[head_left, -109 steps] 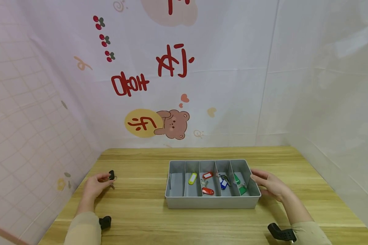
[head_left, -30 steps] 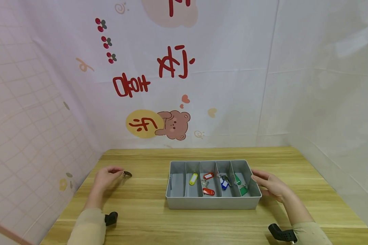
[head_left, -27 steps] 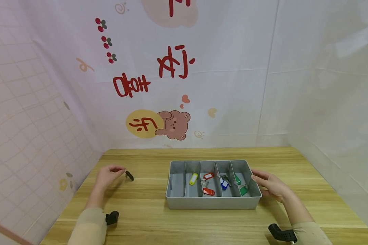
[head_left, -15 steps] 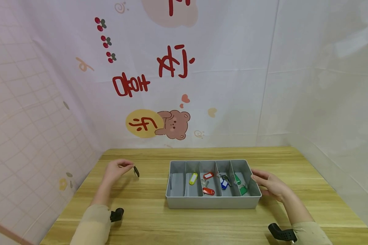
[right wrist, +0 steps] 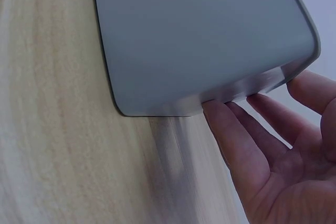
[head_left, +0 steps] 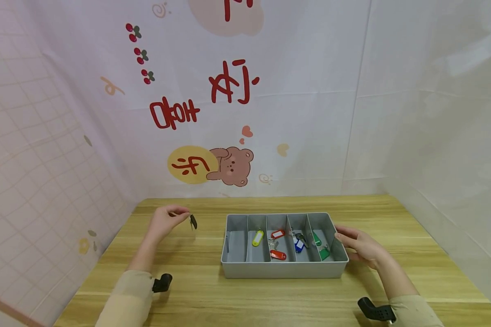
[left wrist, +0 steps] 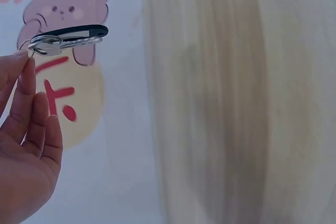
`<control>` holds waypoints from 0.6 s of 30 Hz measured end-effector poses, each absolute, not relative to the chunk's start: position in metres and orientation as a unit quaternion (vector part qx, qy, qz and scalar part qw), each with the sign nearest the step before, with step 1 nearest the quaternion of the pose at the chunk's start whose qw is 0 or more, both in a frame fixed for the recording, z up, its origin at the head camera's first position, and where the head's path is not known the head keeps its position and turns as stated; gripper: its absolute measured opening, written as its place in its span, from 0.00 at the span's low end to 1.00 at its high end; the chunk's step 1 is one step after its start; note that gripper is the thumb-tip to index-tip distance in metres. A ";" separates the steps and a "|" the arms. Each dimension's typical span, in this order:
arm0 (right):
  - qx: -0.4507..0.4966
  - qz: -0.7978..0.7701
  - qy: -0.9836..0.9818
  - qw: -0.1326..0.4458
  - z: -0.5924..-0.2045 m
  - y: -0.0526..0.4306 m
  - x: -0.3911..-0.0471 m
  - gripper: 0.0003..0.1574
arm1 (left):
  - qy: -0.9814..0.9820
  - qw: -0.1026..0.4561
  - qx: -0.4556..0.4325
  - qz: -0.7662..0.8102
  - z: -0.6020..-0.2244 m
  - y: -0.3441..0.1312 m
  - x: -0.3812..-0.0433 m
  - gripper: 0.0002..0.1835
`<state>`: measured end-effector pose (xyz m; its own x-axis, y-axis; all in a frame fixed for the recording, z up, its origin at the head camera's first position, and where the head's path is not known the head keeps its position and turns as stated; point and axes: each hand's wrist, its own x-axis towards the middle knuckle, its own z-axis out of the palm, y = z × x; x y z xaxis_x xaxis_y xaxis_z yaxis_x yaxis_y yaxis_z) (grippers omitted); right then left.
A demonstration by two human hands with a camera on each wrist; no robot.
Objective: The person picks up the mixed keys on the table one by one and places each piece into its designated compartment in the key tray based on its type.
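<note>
Between thumb and forefinger, my left hand [head_left: 165,222] pinches the ring of a key with a black key tag [head_left: 193,221]. They hang above the table, left of the grey divided box [head_left: 282,271]. In the left wrist view the silver key [left wrist: 79,42] lies alongside the black tag, joined by the ring. My right hand [head_left: 362,246] touches the box's right outer wall with its fingertips, thumb near the rim. Inside the box, from left, are a bare compartment, then a yellow key tag [head_left: 258,238], red key tags [head_left: 278,255], a blue key tag [head_left: 299,245] and green key tags [head_left: 324,253].
The wooden table [head_left: 245,302] carries the box right of its middle. A white printed curtain [head_left: 303,113] rises behind the table and along both sides. Black wrist mounts [head_left: 162,283] sit on both forearms. Thin dividers split the box into several compartments.
My left hand has lifted the key and black tag from the table's left side and carried them rightward and further back. The right hand and box have stayed put.
</note>
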<state>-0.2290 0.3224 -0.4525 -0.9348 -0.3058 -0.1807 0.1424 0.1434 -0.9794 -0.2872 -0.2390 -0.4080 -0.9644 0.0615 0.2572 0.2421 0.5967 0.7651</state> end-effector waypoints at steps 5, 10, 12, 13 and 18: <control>-0.058 -0.650 0.738 0.171 -0.453 0.322 -0.229 0.45 | -0.882 0.093 -0.090 -0.453 -0.397 -0.228 -0.284 0.11; -0.052 -0.652 0.737 0.171 -0.453 0.322 -0.229 0.45 | -0.871 0.088 -0.102 -0.472 -0.386 -0.214 -0.279 0.11; -0.049 -0.652 0.737 0.170 -0.454 0.322 -0.230 0.45 | -0.870 0.090 -0.112 -0.473 -0.383 -0.209 -0.277 0.10; -0.048 -0.653 0.737 0.169 -0.454 0.322 -0.230 0.45 | -0.870 0.092 -0.115 -0.471 -0.381 -0.206 -0.276 0.09; -0.054 -0.652 0.737 0.172 -0.454 0.322 -0.230 0.45 | -0.872 0.090 -0.127 -0.465 -0.375 -0.194 -0.272 0.08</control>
<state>-0.2299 0.3223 -0.4537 -0.9351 -0.3041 -0.1822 0.1436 0.1451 -0.9790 -0.2721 -0.1940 -0.3748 -0.9519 0.1375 0.2739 0.3041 0.5362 0.7874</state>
